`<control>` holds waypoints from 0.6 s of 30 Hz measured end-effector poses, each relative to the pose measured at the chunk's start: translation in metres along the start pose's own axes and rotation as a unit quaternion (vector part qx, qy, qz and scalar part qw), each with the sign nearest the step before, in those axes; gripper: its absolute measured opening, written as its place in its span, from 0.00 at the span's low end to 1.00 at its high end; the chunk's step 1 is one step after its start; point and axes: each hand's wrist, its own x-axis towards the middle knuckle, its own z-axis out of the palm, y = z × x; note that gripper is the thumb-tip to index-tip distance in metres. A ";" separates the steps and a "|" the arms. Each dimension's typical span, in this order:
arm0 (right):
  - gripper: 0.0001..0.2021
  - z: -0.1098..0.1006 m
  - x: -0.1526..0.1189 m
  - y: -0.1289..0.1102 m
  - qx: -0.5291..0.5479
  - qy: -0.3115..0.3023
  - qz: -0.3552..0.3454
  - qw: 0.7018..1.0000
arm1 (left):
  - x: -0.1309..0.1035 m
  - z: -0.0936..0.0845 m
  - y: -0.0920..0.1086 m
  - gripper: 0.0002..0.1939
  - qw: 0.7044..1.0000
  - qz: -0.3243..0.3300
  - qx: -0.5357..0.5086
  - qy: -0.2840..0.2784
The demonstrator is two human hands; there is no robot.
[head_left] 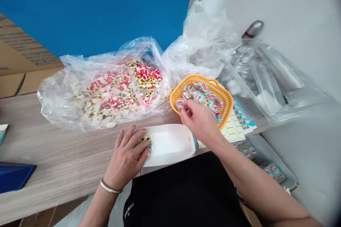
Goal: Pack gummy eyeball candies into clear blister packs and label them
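Observation:
My left hand [130, 152] lies with its fingers spread over the left end of a long white card [170, 143]. Under its fingertips is a small clear plastic pack [146, 141] with yellow-and-black eye-like pieces, partly covered by the fingers. At the near side of a yellow plastic basket [229, 101], my right hand [198, 118] is closed, thumb and fingers pinching a small clear packet [179, 103] with some red in it. More colourful packets [204, 97] in clear wrapping fill the basket.
A large clear bag [106, 95] of red, white and yellow pieces lies at the back left. Crumpled clear bags [199, 42] and clear plastic parts [269, 74] are at the back right. Printed sheets [234, 127] lie beside the basket; a grey bin [290, 177] stands lower right. A blue object [16, 177] is left.

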 end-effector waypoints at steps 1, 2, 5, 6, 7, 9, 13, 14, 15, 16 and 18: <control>0.11 -0.004 0.014 0.009 -0.075 0.013 0.004 0.997 | 0.000 0.000 0.000 0.10 1.000 0.000 -0.001 -0.003; 0.11 -0.005 0.027 0.018 -0.138 0.010 0.003 0.990 | 0.000 0.000 0.000 0.10 1.000 0.001 -0.001 -0.007; 0.11 0.006 0.056 0.034 -0.226 -0.049 -0.022 0.973 | 0.001 -0.001 0.000 0.13 1.000 -0.002 0.001 -0.015; 0.11 0.011 0.062 0.037 -0.226 -0.068 -0.030 0.971 | 0.001 -0.002 0.001 0.13 1.000 -0.004 0.002 -0.016; 0.11 0.017 0.066 0.039 -0.218 -0.078 -0.036 0.972 | 0.001 -0.002 0.001 0.13 1.000 -0.006 0.003 -0.017; 0.11 0.024 0.068 0.042 -0.186 -0.075 -0.038 0.979 | 0.001 -0.002 0.003 0.12 1.000 -0.011 0.005 -0.016; 0.14 0.018 0.057 0.040 -0.072 -0.020 -0.009 0.997 | 0.002 -0.002 0.006 0.11 0.999 -0.027 -0.003 -0.021; 0.15 0.012 0.050 0.036 -0.039 0.016 -0.014 0.999 | 0.002 -0.002 0.007 0.12 0.999 -0.031 -0.006 -0.023; 0.14 0.007 0.042 0.029 -0.005 0.059 -0.025 0.998 | 0.002 -0.002 0.007 0.13 0.999 -0.034 -0.008 -0.024; 0.14 0.001 0.033 0.021 0.032 0.098 -0.041 0.994 | 0.002 -0.002 0.007 0.14 0.999 -0.038 -0.010 -0.026; 0.12 -0.003 0.011 0.002 0.117 0.126 -0.072 0.982 | 0.001 -0.002 0.007 0.18 0.999 -0.044 -0.013 -0.029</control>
